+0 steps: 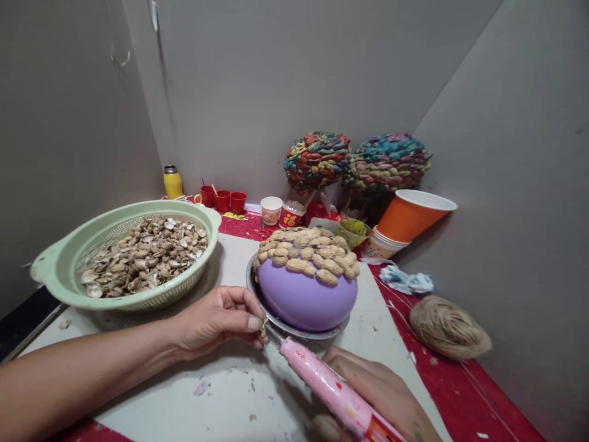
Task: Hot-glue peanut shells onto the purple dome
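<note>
A purple balloon [306,301] rests in a shallow metal dish [338,331], its top covered with rows of peanut shells [313,252]. Just left of the dish, my left hand [230,319] pinches a small shell piece [264,327] between thumb and fingers. The metal tip of a pink glue gun [331,383] points at that piece, very close to it. My right hand [377,387] is wrapped round the glue gun, and its fingers are partly hidden behind it.
At the left stands a green colander [67,288] of shells. Behind are a yellow bottle [173,183], red cups [223,201], paper cups [271,210] and two colourful shell-covered balls [317,161]. Orange cups [407,218], a crumpled cloth [405,280] and a twine ball [448,327] lie right.
</note>
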Available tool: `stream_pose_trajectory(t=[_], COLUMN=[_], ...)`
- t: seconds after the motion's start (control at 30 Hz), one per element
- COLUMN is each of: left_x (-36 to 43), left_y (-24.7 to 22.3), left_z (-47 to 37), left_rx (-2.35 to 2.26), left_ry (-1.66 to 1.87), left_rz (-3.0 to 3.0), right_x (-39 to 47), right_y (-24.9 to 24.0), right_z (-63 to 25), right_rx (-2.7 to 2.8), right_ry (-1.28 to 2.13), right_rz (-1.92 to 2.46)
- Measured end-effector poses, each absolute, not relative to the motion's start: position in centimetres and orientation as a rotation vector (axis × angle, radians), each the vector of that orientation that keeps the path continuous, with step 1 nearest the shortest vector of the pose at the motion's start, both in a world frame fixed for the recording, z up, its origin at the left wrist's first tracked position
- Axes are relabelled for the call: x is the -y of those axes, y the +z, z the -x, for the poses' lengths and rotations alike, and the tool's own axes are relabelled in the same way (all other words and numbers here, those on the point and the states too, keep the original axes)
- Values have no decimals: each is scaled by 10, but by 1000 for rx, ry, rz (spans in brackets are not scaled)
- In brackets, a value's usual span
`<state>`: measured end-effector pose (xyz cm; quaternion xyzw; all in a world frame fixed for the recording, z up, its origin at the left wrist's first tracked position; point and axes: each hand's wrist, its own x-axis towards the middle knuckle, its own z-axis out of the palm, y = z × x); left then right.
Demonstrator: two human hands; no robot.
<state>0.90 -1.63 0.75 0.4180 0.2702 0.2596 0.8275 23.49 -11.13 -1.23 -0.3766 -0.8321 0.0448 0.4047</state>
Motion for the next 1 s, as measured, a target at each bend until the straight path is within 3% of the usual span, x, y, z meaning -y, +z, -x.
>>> stream_pose_trajectory(t=[1.0], left_x=[16], left_y=[4], left_z=[-9], left_rx=[-569], left_ry=[561], left_rz=[-903], right_x=[117], right_y=[-20], right_z=[-244], right_rx=[2199], right_ry=[282], right_rz=[1022])
